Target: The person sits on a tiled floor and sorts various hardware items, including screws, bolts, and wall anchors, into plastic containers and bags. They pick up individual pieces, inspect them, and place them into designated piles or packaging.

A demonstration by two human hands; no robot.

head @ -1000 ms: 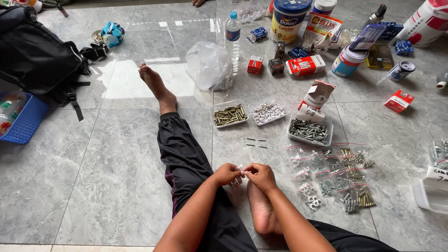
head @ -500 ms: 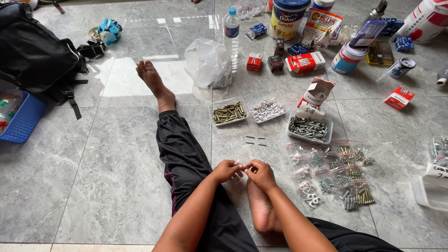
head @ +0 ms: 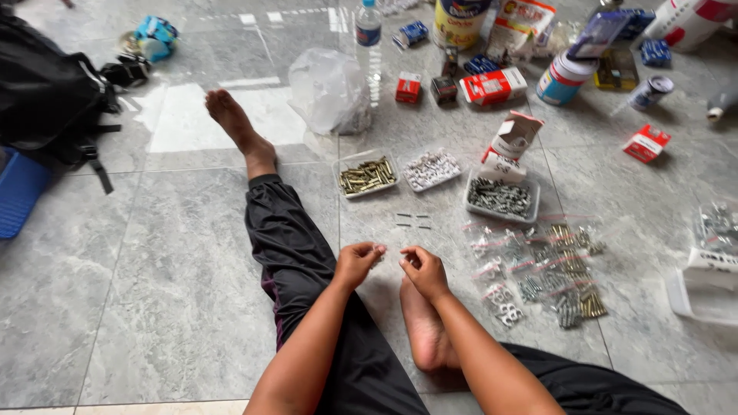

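Hands (head: pixel 392 265) lower, fingers (head: pixel 378 250) near screws (head: pixel 412 220).

The floor (head: pixel 154 253) is grey marbled tile. The trousers (head: pixel 300 253) are black. One clear tray (head: pixel 367 176) holds brass-coloured screws, another (head: pixel 431 168) white pieces, a third (head: pixel 500 198) silver ones. Small boxes (head: pixel 408 87) are red and white. The backpack (head: pixel 46 92) is black beside a blue bin (head: pixel 17 192).

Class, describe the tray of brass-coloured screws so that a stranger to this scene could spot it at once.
Start at the person's outstretched bare foot on the grey tiled floor. To its right lie three shallow clear plastic trays; the nearest, the tray of brass-coloured screws, alone holds golden contents, while its neighbours hold white and silvery pieces.
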